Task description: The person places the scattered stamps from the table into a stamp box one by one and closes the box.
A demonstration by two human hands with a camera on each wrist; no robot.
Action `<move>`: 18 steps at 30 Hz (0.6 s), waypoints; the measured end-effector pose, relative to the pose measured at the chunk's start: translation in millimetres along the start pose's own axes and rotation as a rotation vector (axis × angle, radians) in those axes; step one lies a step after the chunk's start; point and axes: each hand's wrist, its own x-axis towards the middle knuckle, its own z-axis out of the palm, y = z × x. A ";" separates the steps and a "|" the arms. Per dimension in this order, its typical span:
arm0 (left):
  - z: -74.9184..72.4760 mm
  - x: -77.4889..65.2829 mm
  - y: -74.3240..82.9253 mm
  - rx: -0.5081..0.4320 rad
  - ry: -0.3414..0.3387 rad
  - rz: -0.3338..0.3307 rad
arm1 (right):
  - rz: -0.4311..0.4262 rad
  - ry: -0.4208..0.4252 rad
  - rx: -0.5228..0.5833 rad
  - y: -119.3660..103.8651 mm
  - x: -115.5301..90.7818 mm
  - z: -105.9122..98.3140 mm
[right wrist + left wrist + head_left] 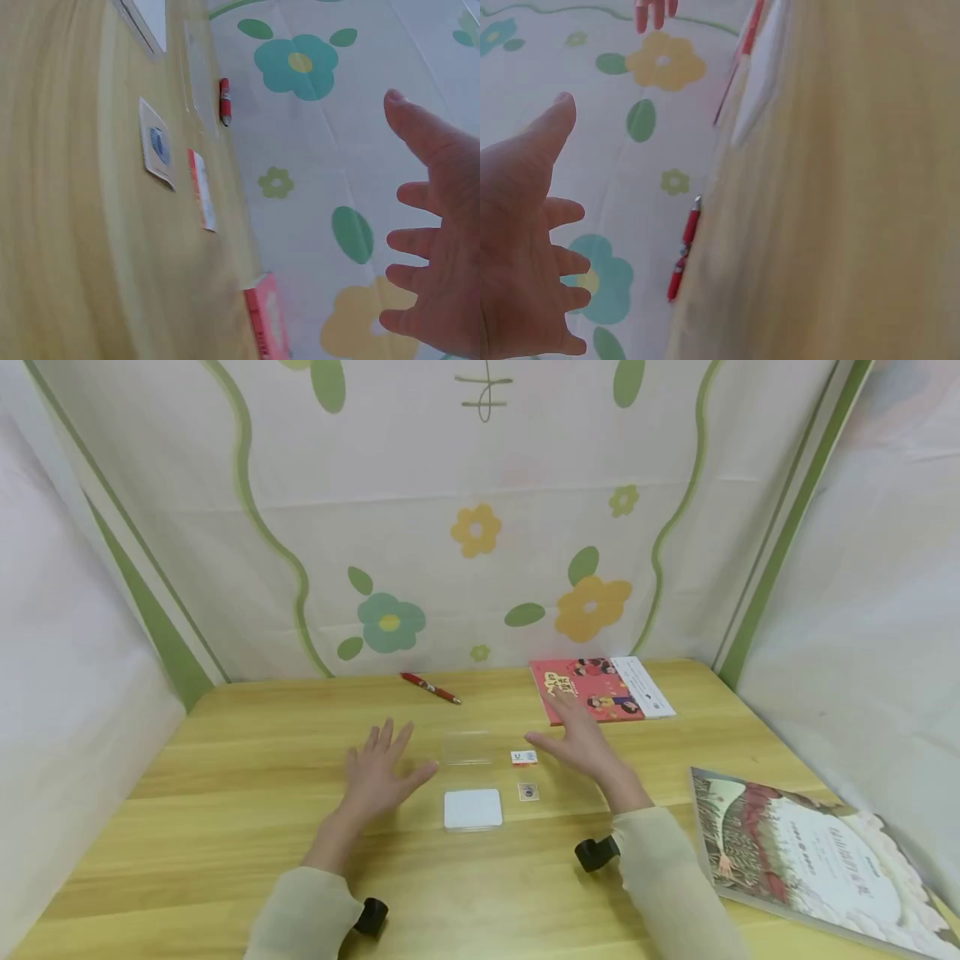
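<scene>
My left hand point(378, 781) is spread above the wood-grain table, to the left of a clear plastic lid point(467, 748) and a white rectangular block or box point(472, 809). Over the right side hovers my right hand point(581, 743), its fingers extended toward a red booklet point(588, 691). Neither hand holds anything. Between the hands lie a small white-and-red packet point(523, 758) and a small square stamp-like card point(528, 792). The right wrist view also shows the card point(156, 142) and the packet point(201, 190) flat on the tabletop.
A red pen point(431, 687) lies near the back edge of the table point(225, 810). At the right front is a large illustrated book point(817, 860). Flower-patterned cloth point(480, 460) hangs behind, with white cloth walls on both sides.
</scene>
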 end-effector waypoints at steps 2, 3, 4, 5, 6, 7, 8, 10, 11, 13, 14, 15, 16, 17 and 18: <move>6.6 -2.1 0.3 -0.063 -0.002 0.017 | 0.028 -0.003 0.115 2.9 -1.1 6.5; 9.8 -3.0 0.2 -0.091 -0.008 0.022 | 0.047 -0.011 0.162 4.7 -1.6 9.7; 12.7 -4.2 0.0 -0.119 -0.010 0.025 | 0.065 -0.020 0.206 6.3 -2.1 12.8; 15.3 -5.3 0.0 -0.144 -0.013 0.026 | 0.081 -0.031 0.241 8.2 -2.6 15.8; 17.6 -6.3 -0.2 -0.165 -0.016 0.028 | 0.095 -0.044 0.269 9.8 -3.0 18.7; 19.7 -7.0 -0.2 -0.181 -0.020 0.031 | 0.111 -0.058 0.287 11.6 -3.7 21.4; 21.9 -7.7 -0.5 -0.200 -0.025 0.034 | 0.125 -0.071 0.301 13.9 -4.2 24.2; 25.8 -9.2 -0.4 -0.234 -0.034 0.043 | 0.155 -0.093 0.323 18.0 -5.4 29.0; 28.2 -9.7 -0.6 -0.250 -0.038 0.047 | 0.167 -0.100 0.330 20.2 -5.9 31.1; 32.6 -11.0 -1.1 -0.288 -0.044 0.058 | 0.195 -0.101 0.345 23.7 -7.1 34.7; 34.7 -11.7 -1.2 -0.309 -0.048 0.061 | 0.207 -0.097 0.354 25.4 -7.4 36.6; 36.7 -12.5 -1.6 -0.321 -0.051 0.066 | 0.211 -0.092 0.363 26.9 -7.5 38.4; 38.8 -13.3 -2.0 -0.330 -0.054 0.069 | 0.208 -0.089 0.377 28.1 -7.6 40.2; 41.0 -14.1 -2.8 -0.340 -0.058 0.071 | 0.203 -0.089 0.387 30.0 -7.7 42.6; 42.9 -15.1 -3.3 -0.344 -0.061 0.075 | 0.195 -0.087 0.391 31.7 -7.6 45.1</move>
